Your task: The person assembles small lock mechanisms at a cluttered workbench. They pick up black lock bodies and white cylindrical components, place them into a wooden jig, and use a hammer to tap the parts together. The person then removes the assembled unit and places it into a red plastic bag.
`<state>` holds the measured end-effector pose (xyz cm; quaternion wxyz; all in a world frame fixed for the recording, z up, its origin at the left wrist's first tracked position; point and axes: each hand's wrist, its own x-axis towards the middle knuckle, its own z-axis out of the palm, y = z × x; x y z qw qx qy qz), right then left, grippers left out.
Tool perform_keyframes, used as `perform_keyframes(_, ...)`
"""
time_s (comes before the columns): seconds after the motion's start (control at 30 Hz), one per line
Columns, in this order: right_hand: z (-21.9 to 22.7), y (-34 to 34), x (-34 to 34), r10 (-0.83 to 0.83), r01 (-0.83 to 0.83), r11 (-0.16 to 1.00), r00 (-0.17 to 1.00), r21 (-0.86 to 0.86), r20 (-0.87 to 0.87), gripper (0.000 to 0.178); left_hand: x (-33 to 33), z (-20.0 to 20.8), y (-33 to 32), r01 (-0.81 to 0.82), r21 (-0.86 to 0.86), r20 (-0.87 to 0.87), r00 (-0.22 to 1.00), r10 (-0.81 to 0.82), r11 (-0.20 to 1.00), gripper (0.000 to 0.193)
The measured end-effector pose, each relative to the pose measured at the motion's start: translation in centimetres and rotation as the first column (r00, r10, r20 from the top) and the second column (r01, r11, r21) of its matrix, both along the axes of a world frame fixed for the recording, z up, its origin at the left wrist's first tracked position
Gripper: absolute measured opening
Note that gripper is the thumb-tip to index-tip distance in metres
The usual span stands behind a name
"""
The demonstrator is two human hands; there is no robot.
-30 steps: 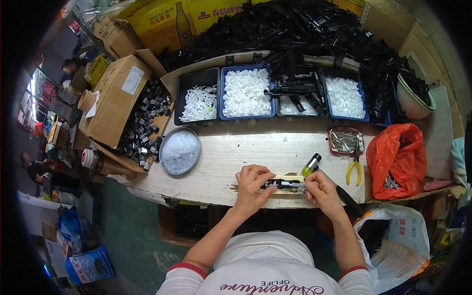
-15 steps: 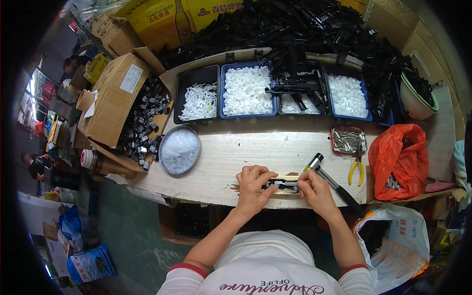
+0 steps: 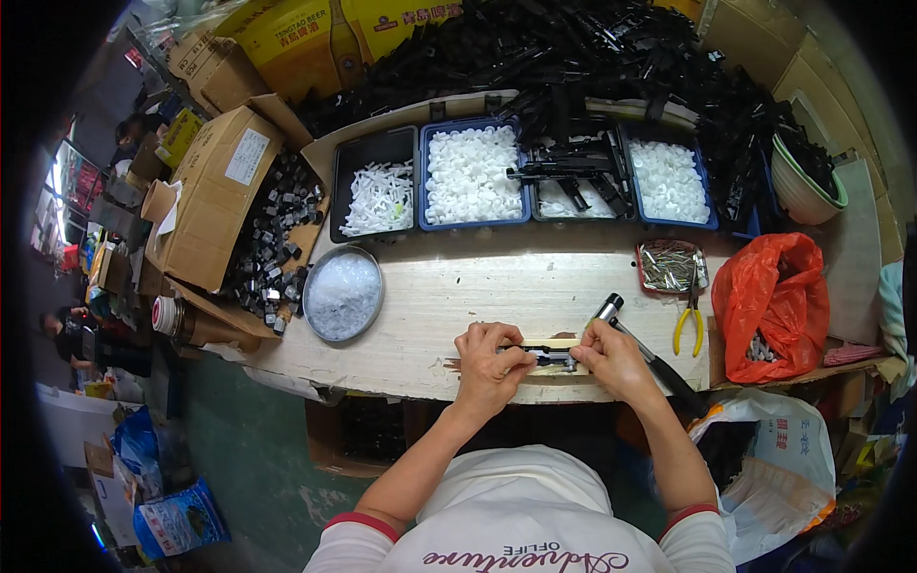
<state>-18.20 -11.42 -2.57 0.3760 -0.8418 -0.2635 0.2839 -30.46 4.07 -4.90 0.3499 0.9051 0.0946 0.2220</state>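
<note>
My left hand [image 3: 492, 368] pinches the left end of a long black plastic part [image 3: 544, 350] close to the table's front edge. The part lies over a light wooden strip, with small grey pieces along its near side. At the right end, the thumb and fingers of my right hand [image 3: 611, 360] are closed around a small silvery grey piece [image 3: 571, 364]. Fingers cover both ends, so how the pieces fit together is hidden. A hammer [image 3: 659, 366] with a black handle lies just beyond and right of my right hand.
Yellow-handled pliers [image 3: 689, 328] lie by a red tray of metal pins [image 3: 641, 277]. A red bag [image 3: 769, 296] stands right; a round pan of clear bits [image 3: 306, 304] sits left. Bins of white parts [image 3: 473, 226] line the back, below heaped black gun-shaped pieces [image 3: 611, 57].
My left fingers have drawn together, and more of the black part shows between my hands. The right hand has shifted slightly left. The whole view has shifted a little.
</note>
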Motion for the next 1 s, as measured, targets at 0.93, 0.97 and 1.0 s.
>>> perform_keyframes(0.93,1.6,6.5,17.1,-0.258,0.178,0.965,0.553,0.19,0.792,0.009,-0.4,0.4,0.0,0.033,0.018,-0.035,0.999,-0.032,0.999,0.012)
perform_keyframes(0.97,1.4,7.2,17.2,-0.262,0.202,0.964,0.574,0.176,0.776,0.01,-0.5,0.4,0.1,0.028,0.019,-0.039,0.999,-0.027,0.999,0.011)
perform_keyframes(1.0,1.2,7.7,17.2,-0.242,0.181,0.969,0.562,0.167,0.791,0.01,-0.5,0.4,0.1,0.027,0.022,-0.035,0.999,-0.026,0.999,0.011)
